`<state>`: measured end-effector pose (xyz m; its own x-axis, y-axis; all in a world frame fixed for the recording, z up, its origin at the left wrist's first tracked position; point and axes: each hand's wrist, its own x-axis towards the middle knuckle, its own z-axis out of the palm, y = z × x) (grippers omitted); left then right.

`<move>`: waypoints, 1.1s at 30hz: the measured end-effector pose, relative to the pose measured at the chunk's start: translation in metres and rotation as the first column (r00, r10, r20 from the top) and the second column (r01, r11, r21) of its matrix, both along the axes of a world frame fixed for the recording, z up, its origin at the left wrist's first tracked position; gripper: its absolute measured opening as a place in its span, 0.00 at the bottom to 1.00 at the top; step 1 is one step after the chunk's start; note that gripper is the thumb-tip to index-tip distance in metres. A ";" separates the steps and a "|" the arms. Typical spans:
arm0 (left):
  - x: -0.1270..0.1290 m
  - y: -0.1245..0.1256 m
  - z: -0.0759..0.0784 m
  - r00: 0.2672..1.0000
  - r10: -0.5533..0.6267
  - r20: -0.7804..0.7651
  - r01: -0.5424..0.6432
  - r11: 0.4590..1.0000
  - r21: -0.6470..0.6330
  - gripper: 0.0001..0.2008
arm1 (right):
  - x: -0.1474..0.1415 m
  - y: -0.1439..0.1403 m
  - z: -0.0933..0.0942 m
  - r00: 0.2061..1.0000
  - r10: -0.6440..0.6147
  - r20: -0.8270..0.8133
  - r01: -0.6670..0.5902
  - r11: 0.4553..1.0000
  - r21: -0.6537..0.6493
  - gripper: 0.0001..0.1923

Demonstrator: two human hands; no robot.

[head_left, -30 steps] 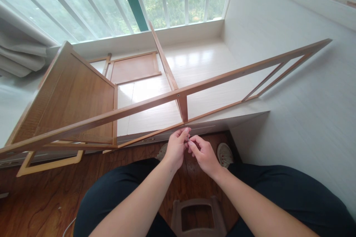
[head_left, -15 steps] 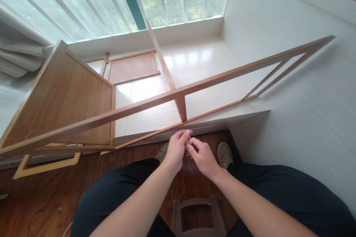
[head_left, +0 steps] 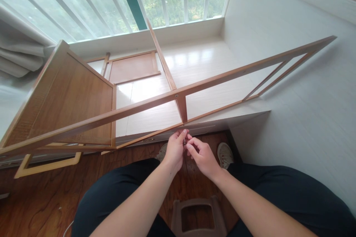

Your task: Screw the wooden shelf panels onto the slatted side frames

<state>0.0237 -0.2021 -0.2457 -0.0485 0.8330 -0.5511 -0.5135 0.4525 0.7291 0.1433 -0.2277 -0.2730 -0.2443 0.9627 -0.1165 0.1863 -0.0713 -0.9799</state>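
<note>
carefully: both the left hand point(head_left: 174, 149) and right hand point(head_left: 202, 155) pinch a small metal fitting point(head_left: 185, 141) together, just below the wooden frame point(head_left: 182, 108) at the platform's front edge. keep fingertips tight, the piece steady.

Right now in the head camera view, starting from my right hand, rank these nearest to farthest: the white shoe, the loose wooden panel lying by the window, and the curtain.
From the right hand:
1. White shoe, just right of it on the floor.
2. Loose wooden panel, lying flat up-left on the platform.
3. Curtain, far left edge.
</note>
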 end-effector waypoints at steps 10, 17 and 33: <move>0.003 -0.001 0.003 1.000 0.005 -0.018 -0.005 1.000 -0.020 0.18 | 0.000 0.001 0.003 1.000 -0.008 0.021 0.007 1.000 0.028 0.14; 0.004 -0.001 0.000 0.999 -0.020 -0.044 0.021 0.999 0.027 0.18 | 0.001 0.000 0.004 0.999 0.000 0.040 -0.002 0.998 0.056 0.14; 0.009 0.002 0.000 1.000 0.012 -0.018 -0.011 0.999 0.042 0.24 | 0.000 -0.001 -0.002 0.996 -0.050 -0.075 0.055 0.997 0.060 0.08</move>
